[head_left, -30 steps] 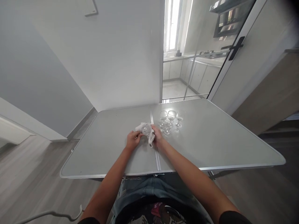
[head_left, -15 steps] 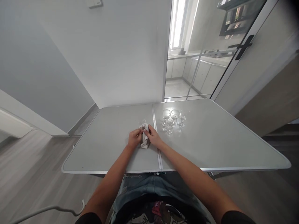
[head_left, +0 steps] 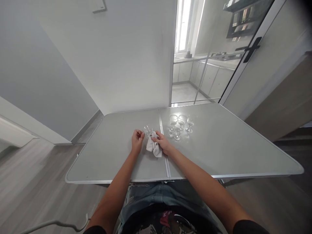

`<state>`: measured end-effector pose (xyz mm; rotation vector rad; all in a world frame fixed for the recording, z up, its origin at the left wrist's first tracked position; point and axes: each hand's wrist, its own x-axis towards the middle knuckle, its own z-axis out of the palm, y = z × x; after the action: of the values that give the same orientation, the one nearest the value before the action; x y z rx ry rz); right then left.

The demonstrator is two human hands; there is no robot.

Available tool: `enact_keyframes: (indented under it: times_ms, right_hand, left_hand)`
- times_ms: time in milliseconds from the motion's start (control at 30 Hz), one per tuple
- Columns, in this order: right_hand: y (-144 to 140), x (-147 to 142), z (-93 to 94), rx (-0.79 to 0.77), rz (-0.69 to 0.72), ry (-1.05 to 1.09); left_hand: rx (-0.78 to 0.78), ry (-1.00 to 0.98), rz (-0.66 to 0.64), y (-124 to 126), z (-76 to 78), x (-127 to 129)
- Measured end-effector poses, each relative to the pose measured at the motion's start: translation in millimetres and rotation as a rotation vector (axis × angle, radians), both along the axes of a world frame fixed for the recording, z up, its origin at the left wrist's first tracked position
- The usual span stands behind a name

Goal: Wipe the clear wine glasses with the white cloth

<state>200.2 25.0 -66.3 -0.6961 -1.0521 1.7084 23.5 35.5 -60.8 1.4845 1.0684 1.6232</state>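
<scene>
My right hand [head_left: 162, 142] grips a bunched white cloth [head_left: 154, 146] above the table's left half. A clear stemmed glass [head_left: 147, 129] pokes out past the top of the cloth, its lower part covered. To the left, my left hand [head_left: 137, 139] is closed, with curled fingers and the thumb pressed against them. Its fingertips are close to the glass's left side; whether they pinch it cannot be made out. Several clear stemmed glasses [head_left: 177, 136] stand grouped to the right of the cloth, across the table's seam.
The grey folding table [head_left: 219, 146] has a metal rim and a centre seam [head_left: 161, 122]. A white wall [head_left: 136, 65] rises behind it. At the back right is a glass door with a black handle [head_left: 253, 49]. A pale cable [head_left: 60, 223] shows at lower left.
My left hand has moved left, away from the cloth. The cloth has opened out and now hangs wider beneath my right hand. The grouped glasses have stayed put.
</scene>
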Motion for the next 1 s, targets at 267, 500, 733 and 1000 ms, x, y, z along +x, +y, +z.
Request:
enact_keyframes:
  times_ms: [267,500,733,1000]
  right_hand:
    - [2,7,4.7,0.096,0.045,-0.177]
    - [-6,1,11.5,0.618,-0.34,-0.688]
    - [0,11,16.9,0.036,0.176,-0.135]
    - [-9,-2,14.1,0.639,-0.35,-0.714]
  left_hand:
    - [-0.173,-0.395,-0.457,4,2.0,2]
    - [-0.148,-0.413,-0.309,8,-6.5,-3]
    - [-0.139,-0.439,-0.389,5,-4.7,-5]
    - [-0.136,-0.409,-0.301,6,-3.7,-6]
